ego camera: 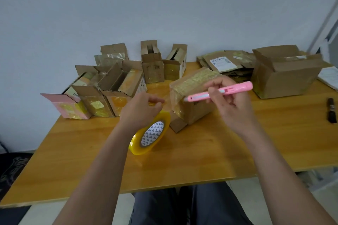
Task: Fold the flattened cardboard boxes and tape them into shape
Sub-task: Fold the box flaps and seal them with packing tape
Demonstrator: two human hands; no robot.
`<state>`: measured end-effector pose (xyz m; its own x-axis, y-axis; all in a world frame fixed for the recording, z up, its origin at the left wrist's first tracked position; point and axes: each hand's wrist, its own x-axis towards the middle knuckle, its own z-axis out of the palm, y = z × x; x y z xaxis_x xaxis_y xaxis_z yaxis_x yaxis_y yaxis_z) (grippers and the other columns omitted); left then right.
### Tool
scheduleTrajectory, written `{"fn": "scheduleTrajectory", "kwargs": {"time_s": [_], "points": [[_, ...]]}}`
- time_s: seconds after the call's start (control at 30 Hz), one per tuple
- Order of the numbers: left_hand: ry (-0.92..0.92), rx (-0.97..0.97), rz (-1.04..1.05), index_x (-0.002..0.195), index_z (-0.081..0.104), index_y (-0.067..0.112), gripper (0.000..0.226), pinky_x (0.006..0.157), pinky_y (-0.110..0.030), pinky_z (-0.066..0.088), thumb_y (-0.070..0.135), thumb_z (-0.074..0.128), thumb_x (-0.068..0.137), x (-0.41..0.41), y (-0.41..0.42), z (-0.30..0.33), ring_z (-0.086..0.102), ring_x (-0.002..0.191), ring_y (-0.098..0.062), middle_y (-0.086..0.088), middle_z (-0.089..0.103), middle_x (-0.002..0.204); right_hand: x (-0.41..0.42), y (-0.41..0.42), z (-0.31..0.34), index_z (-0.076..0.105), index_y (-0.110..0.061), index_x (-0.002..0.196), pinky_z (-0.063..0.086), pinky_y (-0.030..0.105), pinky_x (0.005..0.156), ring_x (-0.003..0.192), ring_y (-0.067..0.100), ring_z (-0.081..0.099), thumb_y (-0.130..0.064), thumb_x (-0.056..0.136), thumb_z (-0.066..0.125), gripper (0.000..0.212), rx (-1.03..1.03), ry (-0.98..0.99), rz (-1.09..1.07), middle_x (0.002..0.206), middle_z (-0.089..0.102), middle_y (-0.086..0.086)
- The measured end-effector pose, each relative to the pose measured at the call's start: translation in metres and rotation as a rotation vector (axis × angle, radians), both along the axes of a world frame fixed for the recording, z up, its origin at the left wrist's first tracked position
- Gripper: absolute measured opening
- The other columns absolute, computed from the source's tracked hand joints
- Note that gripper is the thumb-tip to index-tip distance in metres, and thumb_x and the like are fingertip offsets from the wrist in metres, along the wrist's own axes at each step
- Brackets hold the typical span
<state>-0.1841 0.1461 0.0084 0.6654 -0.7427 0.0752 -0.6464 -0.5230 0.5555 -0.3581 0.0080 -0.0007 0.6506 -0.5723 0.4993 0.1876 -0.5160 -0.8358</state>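
A small cardboard box point(193, 95) lies tilted at the middle of the wooden table point(219, 151), its upper face covered with clear yellowish tape. My right hand point(230, 100) grips a pink utility knife point(219, 92), whose tip points left at the box's taped corner. My left hand point(142, 109) pinches the stretched strip of tape that runs from the box's left edge. Below that hand a yellow tape roll point(151, 133) stands on edge, leaning against my wrist. A stack of flattened boxes point(226, 64) lies at the back right.
Several folded, taped boxes point(102, 93) stand at the back left, and two upright ones point(162, 64) stand behind the middle. A large open box point(285, 75) sits at the right. A dark marker-like object point(331, 113) and papers point(329, 76) lie by the right edge.
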Motion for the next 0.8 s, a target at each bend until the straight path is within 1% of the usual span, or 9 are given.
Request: {"fn": "scheduleTrajectory", "kwargs": {"time_s": [0.1,0.17,0.23,0.33,0.4,0.53,0.67,0.73,0.8], "points": [[0.015,0.006,-0.002,0.114,0.068,0.036,0.023,0.067,-0.020,0.044,0.031,0.052,0.099,0.002,-0.001,0.000,0.055,0.094,-0.006,0.015,0.062,0.118,0.018,0.005,-0.003,0.066,-0.019,0.110,0.053,0.017,0.072,0.087,0.004,0.068,-0.025,0.096,0.054,0.020,0.052,-0.030,0.050,0.088,0.071,-0.013],[0.022,0.021,-0.001,0.113,0.068,0.037,0.023,0.074,-0.031,0.053,0.031,0.051,0.099,0.002,-0.001,0.000,0.060,0.096,-0.012,0.018,0.060,0.108,0.031,0.004,-0.009,0.066,-0.017,0.113,0.055,0.019,0.069,0.087,0.006,0.068,-0.020,0.097,0.055,0.019,0.007,0.006,0.060,0.094,0.071,-0.007],[0.036,0.032,-0.003,0.114,0.068,0.036,0.023,0.081,-0.039,0.055,0.030,0.051,0.099,0.004,0.000,0.001,0.065,0.099,-0.018,0.018,0.060,0.102,0.041,0.001,-0.017,0.066,-0.013,0.109,0.050,0.013,0.060,0.079,0.000,0.066,-0.014,0.097,0.057,0.015,-0.094,0.046,0.051,0.089,0.069,-0.008],[0.083,0.017,-0.014,0.112,0.069,0.034,0.023,0.070,-0.040,0.055,0.029,0.051,0.100,0.009,0.002,0.001,0.063,0.071,-0.017,0.015,0.062,0.101,0.046,0.000,-0.025,0.065,-0.013,0.101,0.041,0.005,0.051,0.069,-0.009,0.061,-0.008,0.094,0.060,0.010,-0.225,0.050,0.021,0.081,0.062,-0.020],[0.097,0.012,-0.030,0.112,0.070,0.032,0.022,0.073,-0.040,0.056,0.029,0.052,0.099,0.014,0.002,0.000,0.064,0.072,-0.017,0.017,0.062,0.103,0.046,-0.001,-0.029,0.067,-0.009,0.098,0.040,0.003,0.051,0.069,-0.011,0.060,-0.004,0.093,0.061,0.009,-0.268,0.053,0.018,0.080,0.059,-0.022],[0.104,0.028,-0.035,0.107,0.071,0.032,0.021,0.057,-0.033,0.043,0.030,0.053,0.099,0.018,-0.003,-0.004,0.044,0.050,-0.010,0.003,0.073,0.098,0.048,-0.007,-0.037,0.067,-0.007,0.089,0.043,0.010,0.056,0.077,-0.002,0.058,-0.004,0.091,0.063,0.006,-0.355,0.161,-0.010,0.082,0.056,-0.020],[0.127,0.012,-0.036,0.104,0.073,0.031,0.020,0.058,-0.037,0.047,0.029,0.054,0.098,0.020,-0.004,-0.004,0.048,0.054,-0.013,-0.003,0.074,0.093,0.045,-0.009,-0.035,0.064,-0.011,0.079,0.039,0.009,0.048,0.064,-0.006,0.058,-0.001,0.090,0.063,0.015,-0.247,0.199,0.032,0.068,0.058,-0.014],[0.131,0.006,-0.052,0.106,0.073,0.028,0.021,0.058,-0.034,0.046,0.028,0.054,0.098,0.018,-0.003,-0.002,0.049,0.052,-0.012,0.002,0.073,0.085,0.043,-0.010,-0.035,0.062,-0.017,0.080,0.036,0.010,0.042,0.052,0.000,0.056,-0.013,0.090,0.063,0.011,-0.094,0.111,0.059,0.065,0.064,-0.011],[0.142,0.000,-0.055,0.106,0.073,0.027,0.021,0.069,-0.040,0.054,0.027,0.054,0.098,0.016,-0.001,-0.001,0.064,0.070,-0.021,0.007,0.071,0.088,0.043,-0.009,-0.036,0.064,-0.018,0.086,0.037,0.019,0.040,0.049,0.010,0.053,-0.028,0.091,0.062,0.011,0.031,0.005,0.021,0.073,0.066,-0.003]]}}
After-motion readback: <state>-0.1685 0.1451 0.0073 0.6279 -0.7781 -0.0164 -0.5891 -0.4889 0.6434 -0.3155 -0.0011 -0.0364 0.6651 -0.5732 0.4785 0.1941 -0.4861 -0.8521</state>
